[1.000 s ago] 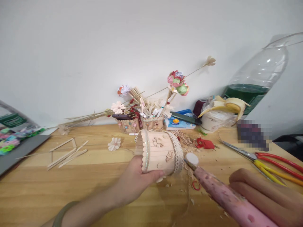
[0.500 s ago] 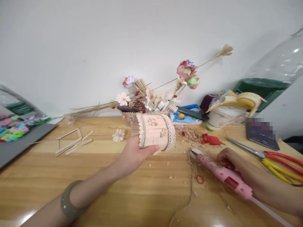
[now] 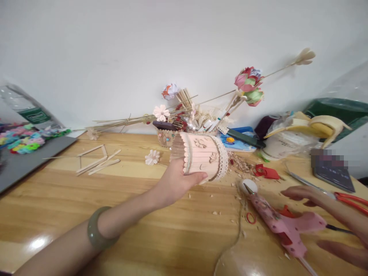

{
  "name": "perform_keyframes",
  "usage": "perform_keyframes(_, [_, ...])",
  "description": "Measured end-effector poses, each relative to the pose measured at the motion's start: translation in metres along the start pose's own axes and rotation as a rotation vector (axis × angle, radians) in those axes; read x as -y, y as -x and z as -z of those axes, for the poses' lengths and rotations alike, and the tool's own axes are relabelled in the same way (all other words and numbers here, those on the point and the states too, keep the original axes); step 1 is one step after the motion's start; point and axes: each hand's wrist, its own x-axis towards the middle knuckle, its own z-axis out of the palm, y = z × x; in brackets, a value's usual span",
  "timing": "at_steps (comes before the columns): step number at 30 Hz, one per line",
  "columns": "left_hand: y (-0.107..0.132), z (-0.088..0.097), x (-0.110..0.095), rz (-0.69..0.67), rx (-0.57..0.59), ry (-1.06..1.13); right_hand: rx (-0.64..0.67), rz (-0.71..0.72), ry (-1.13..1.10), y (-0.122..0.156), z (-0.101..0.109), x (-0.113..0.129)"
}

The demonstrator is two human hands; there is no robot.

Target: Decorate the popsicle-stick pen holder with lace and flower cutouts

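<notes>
My left hand (image 3: 175, 182) grips a round holder made of pale pink craft sticks (image 3: 201, 157), tilted on its side above the table. Lace trim rings its right end, a sparkly band its scalloped left end, and small flower shapes decorate the side. On the table at the right lies a pink hot glue gun (image 3: 283, 224), its nozzle over a white round disc (image 3: 249, 186) and a glue stick showing at its rear. Spread and holding nothing, my right hand (image 3: 330, 214) is just right of the glue gun's handle, partly over the scissors (image 3: 350, 200).
Behind stands a decorated basket (image 3: 165, 138) with paper flowers and sticks. Craft sticks (image 3: 96, 163) and a pale flower (image 3: 152, 157) lie left. A phone (image 3: 333, 174), banana peel (image 3: 322, 124), twine (image 3: 240, 226) and wood scraps (image 3: 240, 163) are at the right.
My right hand has let go of the glue gun, which now lies on its side, and opened to the right. The view has shifted slightly; my left hand still grips the stick holder.
</notes>
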Motion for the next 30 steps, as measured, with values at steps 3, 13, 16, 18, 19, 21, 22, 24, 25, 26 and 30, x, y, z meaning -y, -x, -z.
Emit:
perform_keyframes(3, [0.000,0.000,0.001,0.004,0.009,0.004,0.067,-0.035,-0.087,-0.014,0.007,0.025])
perform_keyframes(13, [0.001,-0.001,-0.001,0.030,0.016,0.031,0.339,0.095,-0.078,-0.052,-0.057,0.119])
perform_keyframes(16, [0.001,-0.001,-0.001,0.017,0.018,0.041,0.413,0.062,-0.099,-0.057,-0.063,0.117])
perform_keyframes(18, [0.001,0.000,-0.001,0.018,0.018,0.047,0.427,0.061,-0.120,-0.059,-0.065,0.116])
perform_keyframes(19, [0.000,0.000,-0.001,0.021,0.019,0.049,0.428,0.056,-0.124,-0.060,-0.065,0.117])
perform_keyframes(21, [-0.001,0.000,0.000,0.019,0.021,0.047,0.428,0.053,-0.126,-0.061,-0.066,0.117])
perform_keyframes(22, [-0.001,0.000,0.000,0.019,0.021,0.045,0.424,0.053,-0.121,-0.061,-0.067,0.118])
perform_keyframes(24, [-0.002,0.000,0.000,0.021,0.019,0.048,0.401,0.062,-0.105,-0.061,-0.069,0.118])
perform_keyframes(25, [-0.002,0.000,0.000,0.025,0.019,0.053,0.384,0.073,-0.095,-0.060,-0.071,0.118])
perform_keyframes(26, [-0.001,0.000,0.000,0.030,0.021,0.058,0.363,0.087,-0.085,-0.058,-0.073,0.118])
perform_keyframes(30, [-0.001,-0.001,-0.001,0.050,0.012,0.064,0.253,0.168,-0.048,-0.054,-0.075,0.113])
